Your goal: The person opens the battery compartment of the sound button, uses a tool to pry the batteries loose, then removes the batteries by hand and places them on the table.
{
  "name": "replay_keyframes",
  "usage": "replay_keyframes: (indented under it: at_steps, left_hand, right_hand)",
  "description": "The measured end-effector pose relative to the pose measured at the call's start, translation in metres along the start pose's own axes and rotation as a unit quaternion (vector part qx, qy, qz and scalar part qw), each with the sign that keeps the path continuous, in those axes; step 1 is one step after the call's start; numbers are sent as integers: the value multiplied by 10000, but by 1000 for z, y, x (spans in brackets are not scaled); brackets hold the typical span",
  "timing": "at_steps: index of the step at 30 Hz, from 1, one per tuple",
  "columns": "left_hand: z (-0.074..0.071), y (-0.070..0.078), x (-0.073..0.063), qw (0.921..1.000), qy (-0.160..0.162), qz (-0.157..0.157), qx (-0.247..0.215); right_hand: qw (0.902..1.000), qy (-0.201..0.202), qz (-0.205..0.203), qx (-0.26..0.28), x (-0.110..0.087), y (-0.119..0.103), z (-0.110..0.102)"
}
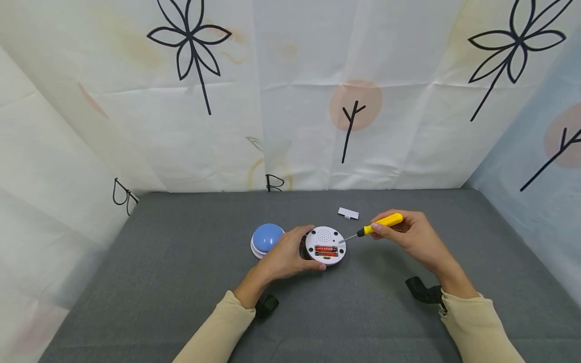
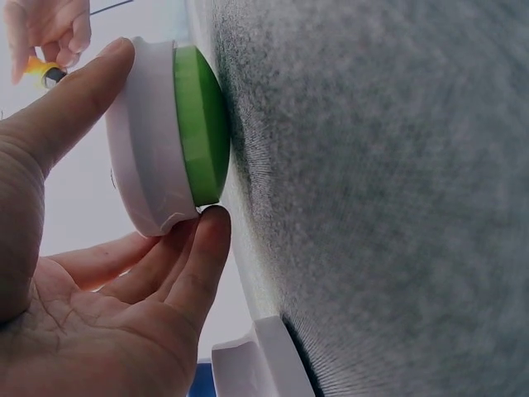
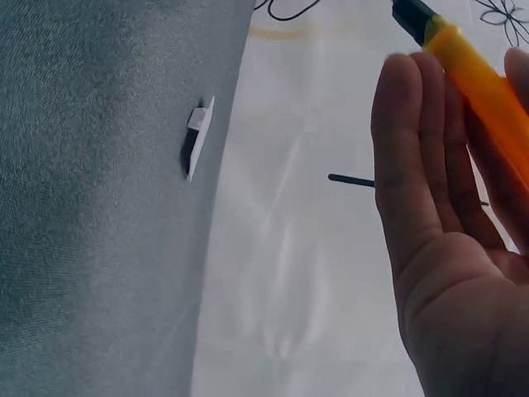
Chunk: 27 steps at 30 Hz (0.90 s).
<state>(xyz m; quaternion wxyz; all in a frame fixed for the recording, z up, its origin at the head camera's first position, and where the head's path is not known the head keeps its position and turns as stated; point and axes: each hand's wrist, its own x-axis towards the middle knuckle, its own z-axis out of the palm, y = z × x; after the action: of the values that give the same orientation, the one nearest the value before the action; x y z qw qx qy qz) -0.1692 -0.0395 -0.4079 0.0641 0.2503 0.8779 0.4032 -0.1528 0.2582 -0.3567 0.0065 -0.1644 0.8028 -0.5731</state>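
The fingers (image 2: 213, 240) of the left hand (image 1: 288, 254) are curled round the rim of a green button (image 1: 325, 235), which sits near the middle of the head frame, underside up, its green dome facing the tabletop (image 1: 181, 292); I cannot tell if it touches. The right hand (image 1: 410, 234), right of centre, pinches the yellow handle of a screwdriver (image 1: 386, 221), whose tip reaches the button's underside beside the battery slot; whether it presses there is too small to tell.

The slot's cover (image 1: 348, 213) is off and lies just above and to the right of the button in the frame, so the opening looks done. Two red batteries (image 1: 326, 251) lie in the slot; any work on them, and putting the cover on, seems left. A blue button (image 1: 268, 236) stands dome up left of centre, partly hidden by the left hand.

Dark grey cloth covers the tabletop across the lower frame. Pale hangings (image 1: 299, 111) with black line flowers fill the upper frame and both sides, bluish at the far right
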Motion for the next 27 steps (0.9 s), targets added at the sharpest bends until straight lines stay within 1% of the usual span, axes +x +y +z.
replay_keyframes:
  at_steps: [3, 9, 13, 20, 23, 27]
  left_hand:
    - [1, 0, 0, 10000, 1, -30, 25]
    - [2, 0, 0, 9999, 0, -100, 45]
    - [2, 0, 0, 9999, 3, -105, 63]
    - [1, -1, 1, 10000, 13, -22, 64]
    - [1, 0, 1, 10000, 34, -32, 24]
    - [0, 0, 0, 9999, 63, -116, -19]
  right_hand:
    - [9997, -61, -48, -230, 0, -1, 4]
    - [9989, -109, -37, -445, 0, 0, 8]
    - [9971, -155, -18, -749, 0, 1, 9]
    - [9926, -217, -353, -1142, 0, -2, 12]
    - [9933, -261, -378, -1062, 0, 0, 12]
    - [9981, -307, -191, -498, 2, 8, 9]
